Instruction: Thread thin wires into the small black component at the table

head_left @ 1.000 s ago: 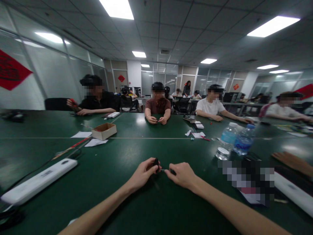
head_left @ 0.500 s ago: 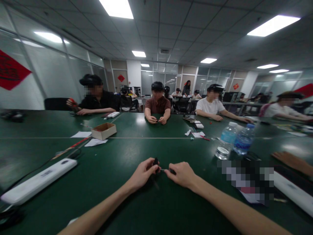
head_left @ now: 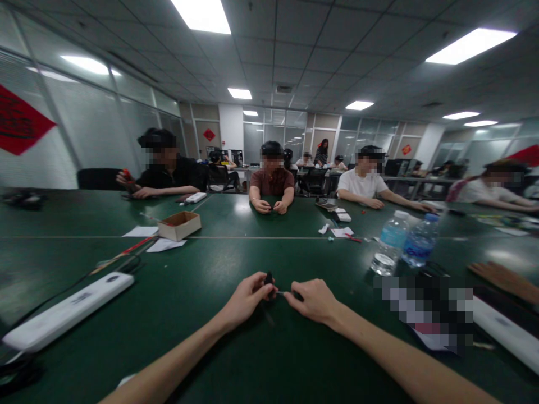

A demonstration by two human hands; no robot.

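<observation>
While both hands rest on the worktop [head_left: 202, 348], the left hand [head_left: 246, 298] pinches a black part [head_left: 268, 278] at its fingertips and the right hand [head_left: 315, 301] pinches a thin pin [head_left: 280, 292] bridging the gap between them. Pin and part look joined or nearly so; whether the pin is fully seated is too small to tell. Bottles [head_left: 404, 241] stand beyond the right hand.
</observation>
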